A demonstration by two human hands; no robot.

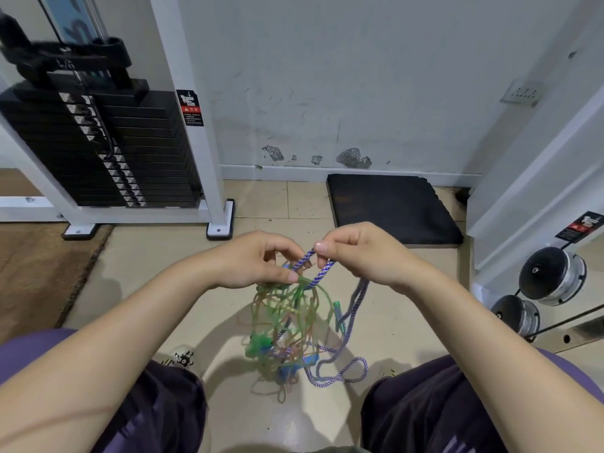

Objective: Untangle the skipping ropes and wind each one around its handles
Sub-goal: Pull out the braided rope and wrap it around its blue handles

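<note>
The left hand (261, 261) grips the top of the messy rope bunch (287, 325) hanging over the floor, the right hand (354, 251) pinches the purple rope (322, 273), and should probably pull it out slowly, not yank.

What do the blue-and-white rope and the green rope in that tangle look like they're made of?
Blue-and-white rope: looks like twisted textile cord, matte, with visible spiral strands.
Green rope: probably soft plastic or PVC tubing, thin, smooth and translucent, since the floor shows through it.
</note>
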